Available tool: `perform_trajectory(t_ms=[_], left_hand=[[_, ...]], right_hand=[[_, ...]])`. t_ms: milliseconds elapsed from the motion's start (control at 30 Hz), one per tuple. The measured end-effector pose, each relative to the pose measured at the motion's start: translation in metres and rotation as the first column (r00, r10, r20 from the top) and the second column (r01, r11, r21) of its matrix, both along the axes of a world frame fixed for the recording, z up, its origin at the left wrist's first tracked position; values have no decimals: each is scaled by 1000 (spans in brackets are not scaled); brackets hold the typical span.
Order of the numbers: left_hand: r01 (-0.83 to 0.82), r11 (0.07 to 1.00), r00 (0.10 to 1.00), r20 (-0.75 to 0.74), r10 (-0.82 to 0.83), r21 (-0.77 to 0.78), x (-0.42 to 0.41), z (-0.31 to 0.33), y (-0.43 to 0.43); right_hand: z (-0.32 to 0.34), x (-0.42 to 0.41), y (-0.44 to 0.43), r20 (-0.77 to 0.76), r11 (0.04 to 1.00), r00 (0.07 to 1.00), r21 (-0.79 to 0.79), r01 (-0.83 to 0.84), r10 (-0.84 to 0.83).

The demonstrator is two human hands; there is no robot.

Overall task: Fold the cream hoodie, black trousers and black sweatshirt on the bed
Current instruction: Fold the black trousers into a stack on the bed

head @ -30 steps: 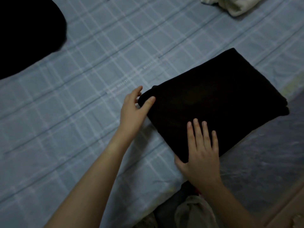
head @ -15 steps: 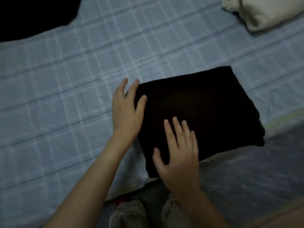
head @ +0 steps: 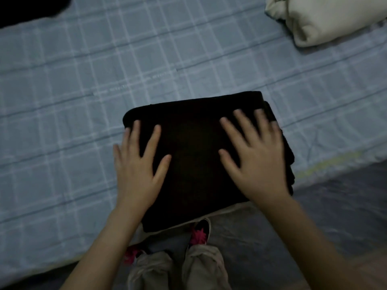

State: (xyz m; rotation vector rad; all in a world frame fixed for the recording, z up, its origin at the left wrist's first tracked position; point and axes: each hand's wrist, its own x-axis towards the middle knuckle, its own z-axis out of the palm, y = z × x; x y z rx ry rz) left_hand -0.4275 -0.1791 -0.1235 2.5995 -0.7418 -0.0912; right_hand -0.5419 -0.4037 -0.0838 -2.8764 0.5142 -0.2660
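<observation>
A black garment (head: 194,155), folded into a thick rectangle, lies at the near edge of the bed. My left hand (head: 138,166) lies flat on its left side with fingers spread. My right hand (head: 255,155) lies flat on its right side, fingers straight and spread. A folded cream hoodie (head: 326,17) sits at the far right of the bed. Another black garment (head: 29,7) shows at the far left corner, mostly cut off by the frame. I cannot tell which black piece is the trousers and which the sweatshirt.
The bed (head: 83,101) wears a light blue checked sheet. Its near edge runs just under the folded black garment. Below it are the grey floor (head: 314,216), my beige trouser legs (head: 178,268) and dark shoes with pink trim (head: 199,233).
The black bundle has turned square to me. My right hand slid from its near-left part to its right side. My left hand moved from the bundle's left edge onto its top.
</observation>
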Motion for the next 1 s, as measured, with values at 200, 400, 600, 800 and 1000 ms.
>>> perform_trajectory(t_ms=[200,400,600,800,1000], left_hand=[[-341,869,853,-506,127,-359,-33,-2,16],[-327,834,779,-626,-30,-446,-27,-6,20],[-350,812,708,-699,-98,-468,-18,46,20],[-271,827,720,-674,-166,-492,-29,143,43],[-162,834,761,-605,-235,-528,-43,247,66]], right_hand=[[-14,-24,-72,-258,838,965,514,186,-57],[-22,-33,-90,-251,646,964,722,247,-89],[27,-40,-80,-203,494,972,837,237,-122],[117,-90,-38,-106,457,950,857,238,-295],[223,-134,-4,-36,456,922,861,224,-385]])
